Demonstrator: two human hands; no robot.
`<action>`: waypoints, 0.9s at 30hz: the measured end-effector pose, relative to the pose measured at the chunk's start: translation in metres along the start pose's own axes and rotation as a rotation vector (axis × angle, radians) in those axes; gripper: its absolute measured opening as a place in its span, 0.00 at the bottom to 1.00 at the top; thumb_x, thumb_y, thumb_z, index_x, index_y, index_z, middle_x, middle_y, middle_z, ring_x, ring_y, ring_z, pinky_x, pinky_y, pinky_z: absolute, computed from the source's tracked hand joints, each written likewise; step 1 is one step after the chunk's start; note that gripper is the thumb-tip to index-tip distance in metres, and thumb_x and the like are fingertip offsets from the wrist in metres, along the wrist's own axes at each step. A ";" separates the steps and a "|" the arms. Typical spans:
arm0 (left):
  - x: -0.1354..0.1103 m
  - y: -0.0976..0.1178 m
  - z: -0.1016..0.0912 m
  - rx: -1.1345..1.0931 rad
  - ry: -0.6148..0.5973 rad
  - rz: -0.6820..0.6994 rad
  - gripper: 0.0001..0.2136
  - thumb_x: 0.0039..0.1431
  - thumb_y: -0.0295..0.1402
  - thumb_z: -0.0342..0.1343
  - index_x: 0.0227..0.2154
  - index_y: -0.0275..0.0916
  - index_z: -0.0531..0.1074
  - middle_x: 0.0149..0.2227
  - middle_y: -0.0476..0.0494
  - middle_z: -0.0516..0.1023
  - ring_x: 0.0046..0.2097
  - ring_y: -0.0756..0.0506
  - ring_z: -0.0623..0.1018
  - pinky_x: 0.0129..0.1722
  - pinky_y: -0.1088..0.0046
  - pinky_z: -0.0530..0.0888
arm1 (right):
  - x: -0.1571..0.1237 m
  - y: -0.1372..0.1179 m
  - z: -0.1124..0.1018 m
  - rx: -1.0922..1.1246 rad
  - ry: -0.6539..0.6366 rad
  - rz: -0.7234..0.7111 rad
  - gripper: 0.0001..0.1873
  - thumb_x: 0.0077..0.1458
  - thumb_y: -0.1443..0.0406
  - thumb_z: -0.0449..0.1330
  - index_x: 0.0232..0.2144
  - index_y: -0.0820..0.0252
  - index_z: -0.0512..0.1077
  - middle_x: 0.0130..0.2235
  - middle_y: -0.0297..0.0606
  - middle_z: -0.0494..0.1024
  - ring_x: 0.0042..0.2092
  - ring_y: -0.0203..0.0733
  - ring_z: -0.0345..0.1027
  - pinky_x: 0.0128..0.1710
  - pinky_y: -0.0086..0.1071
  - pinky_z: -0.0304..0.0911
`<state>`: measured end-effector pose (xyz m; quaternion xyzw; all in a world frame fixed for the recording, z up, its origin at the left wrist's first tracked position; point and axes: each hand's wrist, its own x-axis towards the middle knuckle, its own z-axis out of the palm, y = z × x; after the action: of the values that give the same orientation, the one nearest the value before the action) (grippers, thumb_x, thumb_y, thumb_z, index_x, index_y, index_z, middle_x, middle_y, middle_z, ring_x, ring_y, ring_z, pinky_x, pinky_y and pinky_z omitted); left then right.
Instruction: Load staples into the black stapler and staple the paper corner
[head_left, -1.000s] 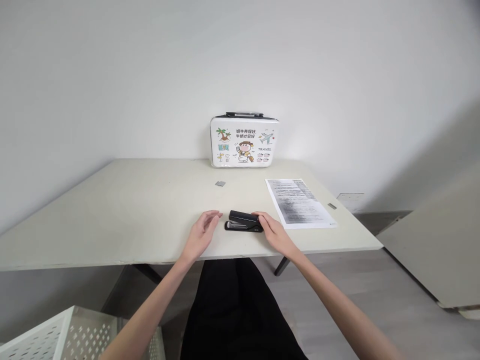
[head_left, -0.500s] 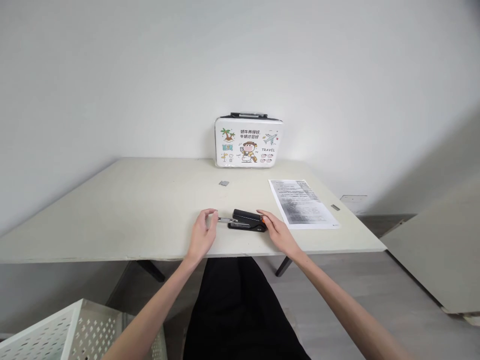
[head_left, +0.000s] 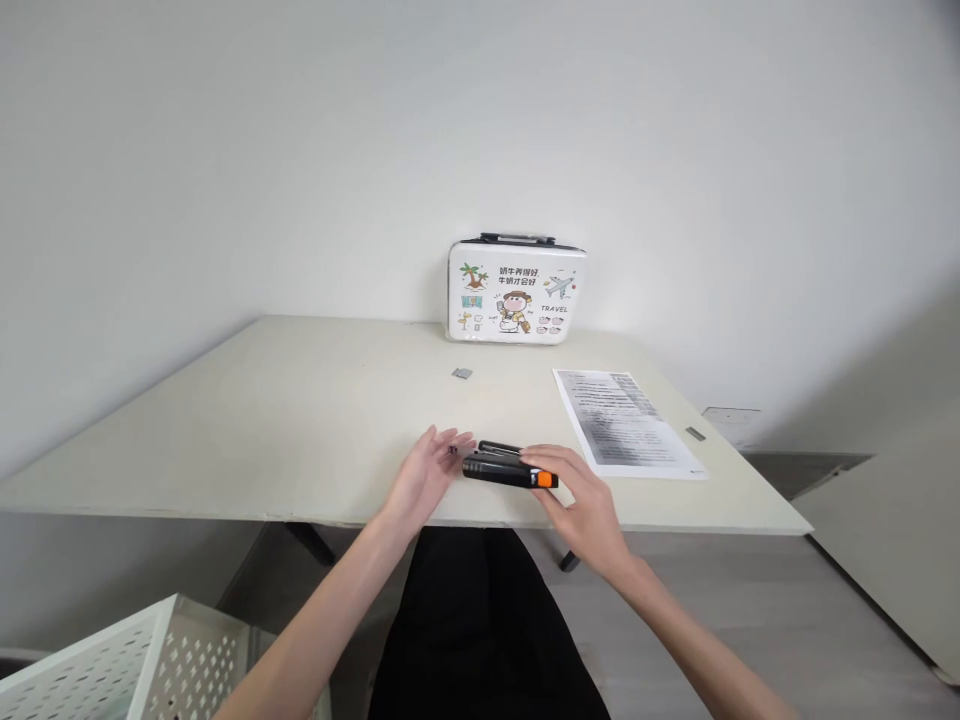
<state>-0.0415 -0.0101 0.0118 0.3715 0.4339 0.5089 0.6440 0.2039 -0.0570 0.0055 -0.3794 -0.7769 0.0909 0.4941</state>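
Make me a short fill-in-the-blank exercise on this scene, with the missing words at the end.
1. The hand holding the black stapler is the person's own ____ one.
2. The bright patch near one end of the stapler is ____.
3. The large English word printed on the white case reads ____.
4. The perforated basket at the lower left of the picture is coloured ____.

Missing words: right; orange; TRAVEL; white.

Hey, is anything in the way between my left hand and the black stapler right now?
No visible obstacle: your left hand, open, is right beside one end of the black stapler, while your right hand holds the other end. A small dark bit shows at the left hand, too small to identify.
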 end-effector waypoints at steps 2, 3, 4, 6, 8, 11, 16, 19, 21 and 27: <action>0.001 0.002 0.005 -0.016 -0.043 -0.088 0.19 0.73 0.46 0.40 0.45 0.40 0.71 0.64 0.32 0.75 0.67 0.37 0.74 0.66 0.53 0.73 | 0.003 -0.010 -0.004 -0.100 0.011 -0.197 0.25 0.68 0.73 0.57 0.60 0.42 0.73 0.54 0.37 0.83 0.58 0.48 0.76 0.64 0.55 0.67; 0.002 0.002 0.007 -0.015 -0.047 -0.113 0.19 0.72 0.46 0.39 0.44 0.41 0.71 0.65 0.33 0.75 0.67 0.37 0.73 0.66 0.54 0.73 | 0.004 -0.015 -0.006 -0.149 0.009 -0.272 0.28 0.67 0.75 0.57 0.61 0.41 0.72 0.54 0.36 0.83 0.58 0.48 0.77 0.64 0.55 0.67; 0.003 0.003 0.009 -0.023 -0.045 -0.130 0.18 0.72 0.44 0.39 0.43 0.41 0.71 0.65 0.34 0.74 0.68 0.37 0.72 0.66 0.55 0.73 | 0.005 -0.018 -0.008 -0.193 0.006 -0.329 0.30 0.67 0.76 0.57 0.62 0.40 0.71 0.54 0.35 0.84 0.58 0.47 0.77 0.64 0.55 0.67; 0.003 0.005 0.011 -0.079 -0.037 -0.148 0.16 0.71 0.41 0.39 0.42 0.42 0.71 0.64 0.36 0.75 0.68 0.38 0.72 0.67 0.56 0.72 | 0.006 -0.022 -0.011 -0.260 -0.013 -0.407 0.30 0.66 0.77 0.57 0.62 0.40 0.71 0.54 0.36 0.84 0.58 0.47 0.77 0.61 0.53 0.69; 0.003 0.006 0.011 -0.136 -0.038 -0.157 0.14 0.70 0.38 0.41 0.42 0.41 0.72 0.63 0.37 0.77 0.67 0.39 0.73 0.67 0.57 0.72 | 0.005 -0.023 -0.012 -0.304 -0.030 -0.452 0.29 0.67 0.77 0.57 0.61 0.42 0.71 0.55 0.36 0.84 0.59 0.47 0.77 0.58 0.51 0.70; 0.002 0.008 0.012 -0.161 -0.015 -0.168 0.13 0.69 0.35 0.43 0.41 0.41 0.74 0.59 0.36 0.80 0.65 0.38 0.75 0.66 0.55 0.73 | 0.002 -0.022 -0.014 -0.338 -0.031 -0.480 0.28 0.67 0.78 0.57 0.61 0.44 0.72 0.55 0.37 0.84 0.60 0.46 0.77 0.57 0.49 0.70; 0.000 0.006 0.013 -0.146 0.062 -0.116 0.08 0.65 0.31 0.49 0.34 0.40 0.74 0.42 0.36 0.82 0.50 0.40 0.83 0.57 0.58 0.78 | 0.000 -0.019 -0.016 -0.317 0.015 -0.420 0.31 0.66 0.77 0.57 0.63 0.41 0.70 0.55 0.36 0.84 0.59 0.47 0.77 0.56 0.50 0.70; -0.006 0.004 0.010 -0.103 0.127 -0.037 0.06 0.65 0.32 0.53 0.36 0.40 0.75 0.32 0.45 0.74 0.36 0.46 0.78 0.44 0.66 0.79 | -0.001 -0.019 -0.018 -0.231 0.092 -0.313 0.32 0.65 0.78 0.57 0.63 0.40 0.71 0.53 0.37 0.84 0.57 0.49 0.78 0.55 0.51 0.71; -0.014 0.003 0.009 -0.044 0.158 0.016 0.08 0.66 0.35 0.54 0.41 0.40 0.77 0.30 0.49 0.68 0.30 0.49 0.72 0.36 0.71 0.74 | -0.002 -0.018 -0.020 -0.159 0.147 -0.234 0.31 0.64 0.77 0.57 0.61 0.41 0.72 0.53 0.38 0.84 0.56 0.50 0.78 0.54 0.52 0.72; -0.036 -0.001 0.014 0.473 0.100 0.251 0.21 0.67 0.40 0.50 0.58 0.42 0.76 0.29 0.52 0.62 0.31 0.47 0.65 0.36 0.70 0.67 | -0.011 -0.014 -0.013 -0.037 0.206 -0.054 0.24 0.65 0.74 0.59 0.57 0.46 0.75 0.54 0.40 0.81 0.58 0.50 0.76 0.58 0.51 0.73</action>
<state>-0.0318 -0.0456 0.0226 0.5368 0.5224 0.4871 0.4491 0.2107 -0.0774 0.0118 -0.3747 -0.7335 0.0235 0.5666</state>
